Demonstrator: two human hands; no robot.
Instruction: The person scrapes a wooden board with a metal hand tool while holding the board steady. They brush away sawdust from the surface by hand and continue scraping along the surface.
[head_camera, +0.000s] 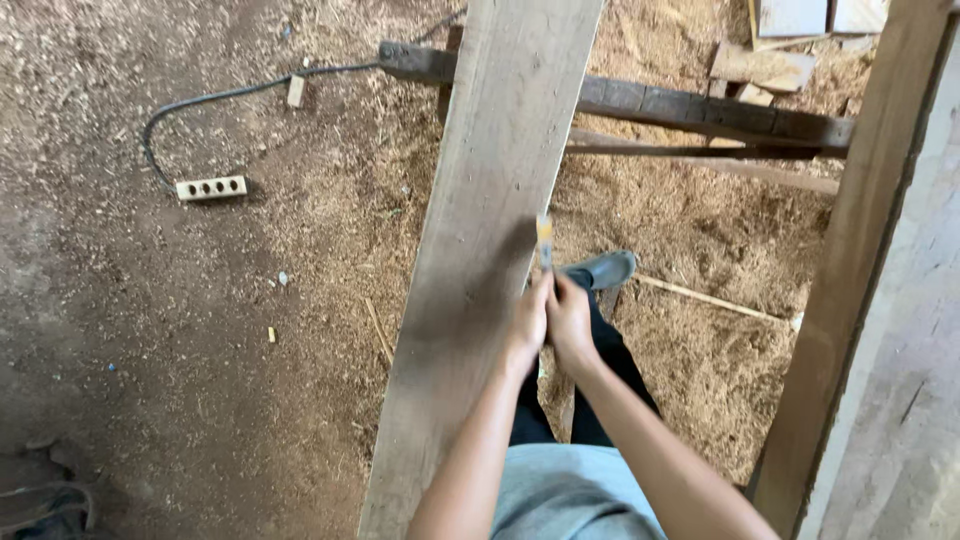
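Observation:
A long weathered wooden plank (480, 220) runs from the bottom of the view up past the top edge. At its right edge my left hand (527, 322) and my right hand (570, 320) are pressed together around the handle of a slim tool (545, 243) with a yellowish band, which points up along the plank's edge. The tool's tip is blurred. Below the hands I see my dark trousers and one grey shoe (603, 269).
Sawdust covers the dirt floor. A power strip (211, 187) with a black cable lies at the left. A dark wooden beam (690, 108) crosses under the plank. A wooden post (860, 260) leans at the right, with offcuts (765, 65) at the top right.

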